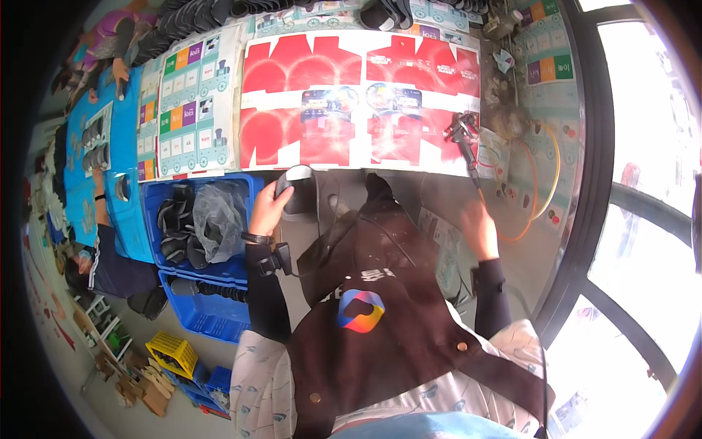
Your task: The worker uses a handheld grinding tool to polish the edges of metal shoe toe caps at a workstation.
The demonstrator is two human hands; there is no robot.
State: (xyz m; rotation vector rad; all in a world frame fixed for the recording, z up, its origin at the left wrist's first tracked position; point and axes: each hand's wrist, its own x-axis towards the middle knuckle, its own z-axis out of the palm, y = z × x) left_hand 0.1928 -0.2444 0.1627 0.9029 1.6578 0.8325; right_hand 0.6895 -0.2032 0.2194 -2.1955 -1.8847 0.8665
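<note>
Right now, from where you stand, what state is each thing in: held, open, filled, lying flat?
Left hand: closed on a dark curved piece
Dark curved piece: held
Right hand: blurred, grip unclear
Spray gun: seemingly lying over the red sheet's right edge
Red sheet: flat
Upper blue crate: open, holding dark pieces
Clear bag: crumpled
Lower blue crate: open, partly filled

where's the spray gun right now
In the head view, the spray gun is at the right end of the red-printed sheet, just beyond the person's right hand.
</note>
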